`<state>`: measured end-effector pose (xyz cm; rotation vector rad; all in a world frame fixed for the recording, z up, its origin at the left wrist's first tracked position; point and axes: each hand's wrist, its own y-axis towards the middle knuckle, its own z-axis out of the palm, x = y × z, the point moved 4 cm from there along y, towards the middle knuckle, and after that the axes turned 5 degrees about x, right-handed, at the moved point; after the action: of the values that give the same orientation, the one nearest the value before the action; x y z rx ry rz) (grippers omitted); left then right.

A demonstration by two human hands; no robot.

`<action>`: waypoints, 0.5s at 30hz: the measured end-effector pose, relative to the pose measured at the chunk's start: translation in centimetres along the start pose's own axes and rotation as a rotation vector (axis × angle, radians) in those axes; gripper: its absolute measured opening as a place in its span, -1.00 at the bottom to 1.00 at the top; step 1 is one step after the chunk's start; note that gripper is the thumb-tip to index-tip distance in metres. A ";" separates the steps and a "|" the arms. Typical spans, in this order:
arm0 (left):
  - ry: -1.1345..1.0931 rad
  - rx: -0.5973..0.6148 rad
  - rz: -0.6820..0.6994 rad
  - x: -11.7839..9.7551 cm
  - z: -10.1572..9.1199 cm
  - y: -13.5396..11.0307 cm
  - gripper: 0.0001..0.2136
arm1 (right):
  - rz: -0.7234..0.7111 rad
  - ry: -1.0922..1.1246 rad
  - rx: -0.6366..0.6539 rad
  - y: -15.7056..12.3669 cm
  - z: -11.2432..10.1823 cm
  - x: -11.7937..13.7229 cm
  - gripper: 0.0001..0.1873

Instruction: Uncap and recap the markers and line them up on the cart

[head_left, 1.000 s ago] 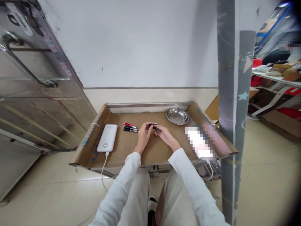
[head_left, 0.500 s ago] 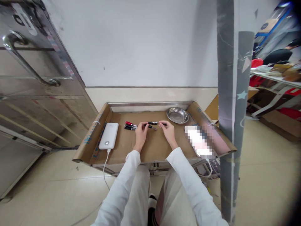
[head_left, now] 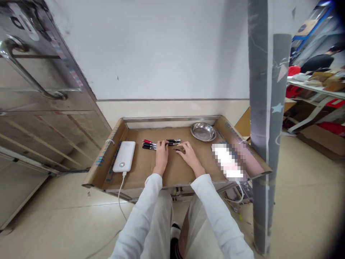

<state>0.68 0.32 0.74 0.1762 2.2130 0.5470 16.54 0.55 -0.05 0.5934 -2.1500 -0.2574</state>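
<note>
My left hand [head_left: 162,154] is closed over a black pen [head_left: 172,144] low on the cardboard lining, its fingers covering part of it. My right hand [head_left: 190,155] lies just to the right, thumb and forefinger apart. At its thumb tip is a slim dark piece [head_left: 176,149], too small to tell its kind. Another black pen [head_left: 174,140] lies just beyond the fingers. To the left of my left hand, a red pen [head_left: 148,142] lies beside several black pens [head_left: 148,146]; their right ends are hidden by the hand.
A white power bank [head_left: 124,157] with a cable lies at the tray's left. A round steel bowl [head_left: 203,132] stands at the back right, with a blurred-out phone-like device [head_left: 228,162] nearer me. Cardboard walls [head_left: 104,154] edge the tray; a grey pillar [head_left: 260,126] rises at right.
My right hand has moved left and slightly down, and its pinch has opened. The dark item it held is no longer in its fingertips. My left hand has lowered onto the pens.
</note>
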 end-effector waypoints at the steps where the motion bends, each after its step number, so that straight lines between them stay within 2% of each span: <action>1: 0.011 0.008 0.016 -0.2 0.0 -0.2 -0.85 | 0.008 -0.028 -0.016 -0.1 0.0 -0.2 -0.81; 7: 0.137 0.176 0.150 -1.1 0.9 -1.7 -0.86 | -0.032 -0.195 -0.010 0.1 0.2 -0.3 -0.85; 11: 0.167 0.197 0.108 -0.5 1.3 -1.4 -0.93 | -0.016 -0.308 -0.003 0.6 0.3 0.0 -0.82; 15: 0.210 0.158 0.038 -0.1 1.1 -0.6 -0.93 | 0.044 -0.351 -0.045 1.0 0.2 0.0 -0.82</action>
<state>1.68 0.10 -0.07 0.2537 2.4636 0.4271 16.10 1.45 0.22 0.5022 -2.4839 -0.4096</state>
